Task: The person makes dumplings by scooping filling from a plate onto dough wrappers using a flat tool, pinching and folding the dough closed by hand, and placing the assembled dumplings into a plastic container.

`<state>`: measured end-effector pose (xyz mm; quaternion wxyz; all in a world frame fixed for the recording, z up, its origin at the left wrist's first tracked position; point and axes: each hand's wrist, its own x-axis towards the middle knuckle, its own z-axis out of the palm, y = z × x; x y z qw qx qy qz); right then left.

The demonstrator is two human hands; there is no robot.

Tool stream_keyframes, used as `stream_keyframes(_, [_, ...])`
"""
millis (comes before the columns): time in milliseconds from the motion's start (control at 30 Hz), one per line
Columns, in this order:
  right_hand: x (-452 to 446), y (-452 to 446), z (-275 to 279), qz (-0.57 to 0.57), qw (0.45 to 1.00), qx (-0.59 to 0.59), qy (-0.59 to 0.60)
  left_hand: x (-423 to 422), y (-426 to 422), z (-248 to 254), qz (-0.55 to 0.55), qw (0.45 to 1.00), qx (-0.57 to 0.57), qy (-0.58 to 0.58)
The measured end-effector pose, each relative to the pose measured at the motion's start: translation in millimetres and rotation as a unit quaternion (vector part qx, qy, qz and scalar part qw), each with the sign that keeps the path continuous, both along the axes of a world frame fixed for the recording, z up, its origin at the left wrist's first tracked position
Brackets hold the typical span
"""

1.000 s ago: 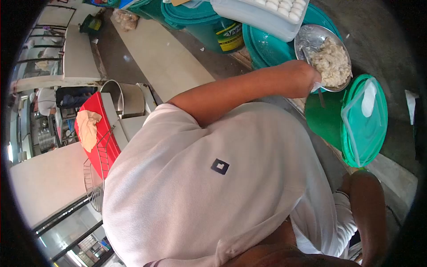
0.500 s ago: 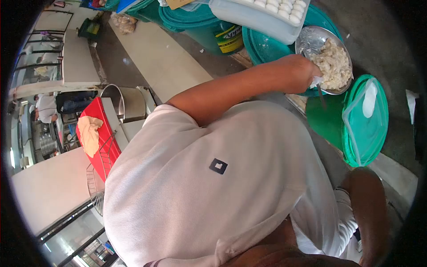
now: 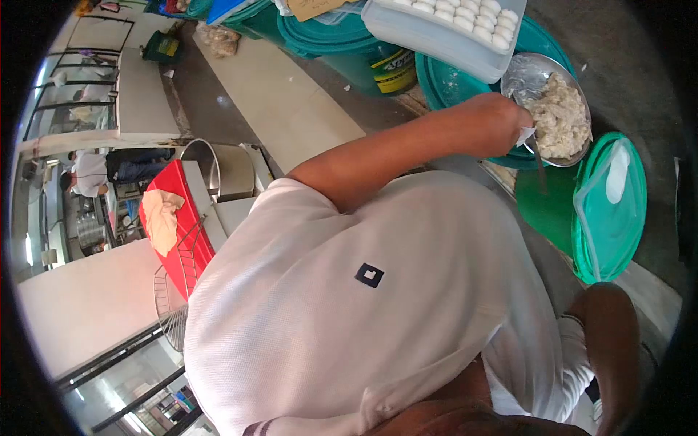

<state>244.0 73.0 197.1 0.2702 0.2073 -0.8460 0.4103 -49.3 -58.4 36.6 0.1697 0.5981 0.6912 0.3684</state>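
Note:
My left hand is closed around a thin metal utensil, its narrow end hanging below the fist; its exact kind is unclear. A small white piece shows at the fingers, too small to identify. Beside the fist, a metal bowl holds a pale, lumpy, shredded mixture. The bowl sits by the edge of a green round lid. My right arm bends at the right edge, but the hand lies outside the view.
A translucent plastic tray carries rows of round white pieces. Green lidded buckets stand around the bowl. Left of my body are a red surface with an orange cloth, a wire rack and a large metal pot. People stand farther off.
The whole scene has shifted a little to the right and down in view. My left hand stays closed on the metal utensil beside the bowl.

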Motion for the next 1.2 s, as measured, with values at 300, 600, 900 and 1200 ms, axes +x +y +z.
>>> stream_keyframes(300, [-45.6, 57.1, -106.2, -0.334, 0.882, -0.01, -0.332, -15.5, -22.1, 14.7, 0.096, 0.994, -0.027, -0.044])
stream_keyframes(600, [-55.9, 58.5, -249.7, -0.383, 0.841, -0.051, -0.378, -15.8, -21.4, 16.4, 0.095, 0.98, -0.068, -0.162])
stream_keyframes(900, [-110.4, 23.4, -212.7, -0.39, 0.825, 0.118, -0.39, -6.1, -20.6, -4.5, 0.014, 0.788, -0.037, -0.615])
stream_keyframes(1200, [-150.8, 27.0, -210.0, -0.391, 0.794, 0.228, -0.405, 9.8, -14.8, -24.7, 0.072, 0.997, -0.017, -0.021])
